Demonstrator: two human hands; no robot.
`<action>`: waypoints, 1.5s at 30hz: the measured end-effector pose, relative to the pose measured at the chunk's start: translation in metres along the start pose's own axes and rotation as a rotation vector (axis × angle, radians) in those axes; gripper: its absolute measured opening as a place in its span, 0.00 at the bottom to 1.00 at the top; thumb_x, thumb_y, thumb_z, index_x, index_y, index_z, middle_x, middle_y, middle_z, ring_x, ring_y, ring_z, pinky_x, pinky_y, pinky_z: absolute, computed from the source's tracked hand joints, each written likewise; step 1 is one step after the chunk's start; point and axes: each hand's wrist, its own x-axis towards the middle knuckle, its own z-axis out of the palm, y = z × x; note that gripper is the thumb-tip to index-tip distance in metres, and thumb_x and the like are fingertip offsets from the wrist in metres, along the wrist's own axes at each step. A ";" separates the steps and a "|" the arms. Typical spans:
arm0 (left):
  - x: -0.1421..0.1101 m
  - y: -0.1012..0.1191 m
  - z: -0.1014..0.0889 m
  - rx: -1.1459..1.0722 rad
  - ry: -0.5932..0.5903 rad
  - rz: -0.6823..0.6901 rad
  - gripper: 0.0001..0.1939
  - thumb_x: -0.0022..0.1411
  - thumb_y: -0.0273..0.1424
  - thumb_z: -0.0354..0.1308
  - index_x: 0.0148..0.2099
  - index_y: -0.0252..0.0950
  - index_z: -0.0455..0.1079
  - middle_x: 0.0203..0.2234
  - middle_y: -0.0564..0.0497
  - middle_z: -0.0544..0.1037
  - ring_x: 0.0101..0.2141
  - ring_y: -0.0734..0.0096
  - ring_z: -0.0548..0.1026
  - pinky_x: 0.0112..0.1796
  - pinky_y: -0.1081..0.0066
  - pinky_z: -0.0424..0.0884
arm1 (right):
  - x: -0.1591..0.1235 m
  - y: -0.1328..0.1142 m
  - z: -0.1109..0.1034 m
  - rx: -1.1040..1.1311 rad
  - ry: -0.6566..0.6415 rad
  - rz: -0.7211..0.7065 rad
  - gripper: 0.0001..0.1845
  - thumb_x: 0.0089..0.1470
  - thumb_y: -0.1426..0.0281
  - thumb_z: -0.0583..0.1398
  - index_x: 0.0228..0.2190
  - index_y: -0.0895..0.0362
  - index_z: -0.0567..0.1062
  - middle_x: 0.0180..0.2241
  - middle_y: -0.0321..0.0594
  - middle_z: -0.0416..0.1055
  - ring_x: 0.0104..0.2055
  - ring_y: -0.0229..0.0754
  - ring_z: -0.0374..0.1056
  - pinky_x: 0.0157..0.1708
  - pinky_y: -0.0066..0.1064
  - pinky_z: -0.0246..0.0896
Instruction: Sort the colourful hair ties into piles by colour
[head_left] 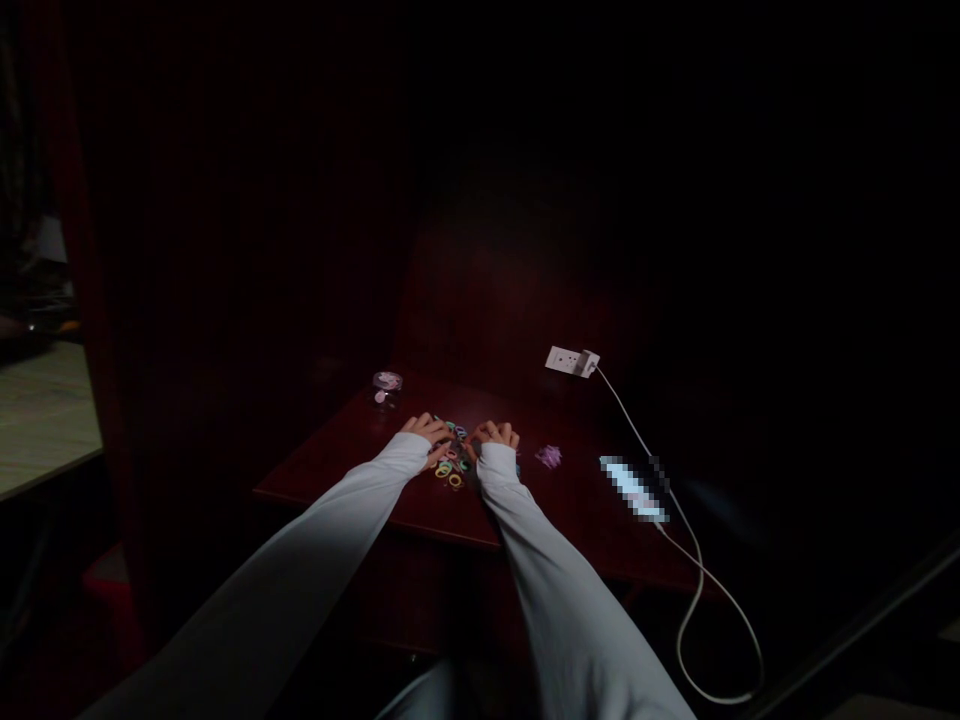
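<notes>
A loose heap of small coloured hair ties, with yellow, pink and green ones among them, lies on a dark red table. At the heap's left side my left hand reaches over it, fingers spread and thumb apart. My right hand rests at the right side of the heap, its fingers bent but apart. Neither hand visibly grips a hair tie, though dim light hides the fingertips. Right of my right hand sits a separate small purple bunch, probably hair ties too.
A clear round container stands at the table's back left. On the right lies a lit phone, blurred out, with a white cable looping past the table edge. The cable runs to a charger in the wall socket.
</notes>
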 end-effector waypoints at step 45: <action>0.004 0.002 -0.003 0.064 -0.120 0.030 0.15 0.75 0.30 0.45 0.52 0.40 0.74 0.45 0.48 0.79 0.45 0.64 0.69 0.46 0.66 0.67 | -0.001 0.004 -0.027 0.184 -0.093 -0.221 0.09 0.64 0.60 0.62 0.41 0.46 0.82 0.47 0.37 0.75 0.50 0.47 0.58 0.48 0.37 0.48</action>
